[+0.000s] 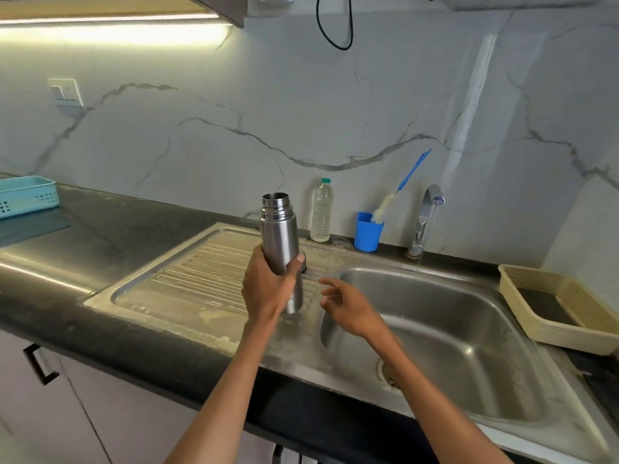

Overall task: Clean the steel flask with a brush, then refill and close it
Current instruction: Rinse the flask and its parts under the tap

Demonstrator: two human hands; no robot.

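Steel flask uncapped, upright, gripped in left hand above drainboard. Right hand empty, fingers loosely spread. Bottle brush in blue cup up-right, handle leaning right; right hand nearer.

We see the steel flask upright with its cap off, the threaded neck and open mouth showing at the top. Its brushed silver body is held around the lower middle, lifted above the ribbed draining board of the sink. Something dark and round sits just behind the flask on the draining board; we cannot tell whether it is the cap. The brush stands tilted in a blue cup at the back of the bench, white bristles down, blue handle leaning up to the right against the wall.
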